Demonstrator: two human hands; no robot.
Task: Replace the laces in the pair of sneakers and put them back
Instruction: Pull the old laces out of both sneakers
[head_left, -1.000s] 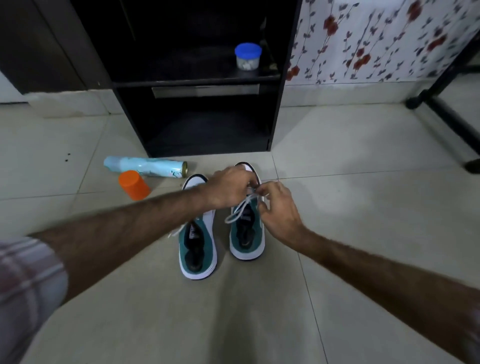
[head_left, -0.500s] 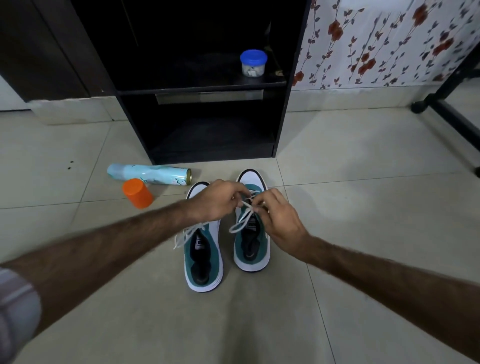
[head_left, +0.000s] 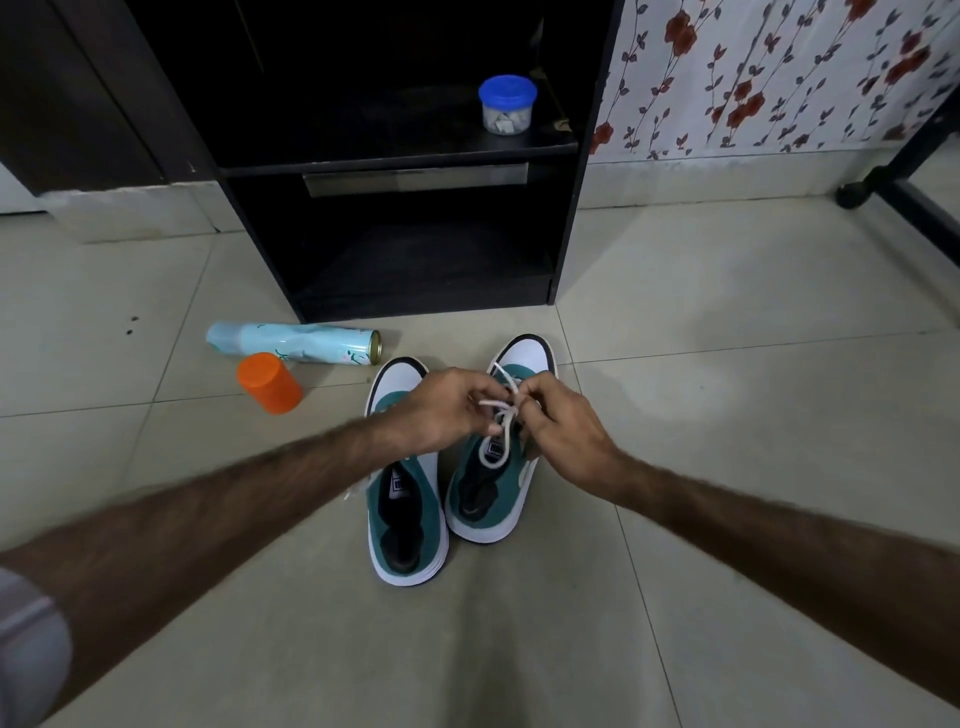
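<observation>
Two teal and white sneakers stand side by side on the tiled floor, toes pointing away from me. Over the right sneaker (head_left: 488, 499) both hands meet. My left hand (head_left: 447, 410) pinches one strand of its white lace (head_left: 500, 423), and my right hand (head_left: 558, 423) pinches the other strand close beside it. A loop of lace hangs down over the tongue. The left sneaker (head_left: 405, 525) lies partly under my left forearm, so most of its lacing is hidden; a bit of its white lace shows at its left side.
A black open shelf unit (head_left: 415, 171) stands just beyond the shoes, with a blue-lidded jar (head_left: 506, 106) on its upper shelf. A light blue spray can (head_left: 293, 344) lies on the floor at left beside its orange cap (head_left: 269, 383). A black stand leg (head_left: 904, 202) is far right.
Both hands have drawn closer together over the right sneaker, and the lace between them has pulled into a tighter crossing with a smaller loop. The sneakers stay in place.
</observation>
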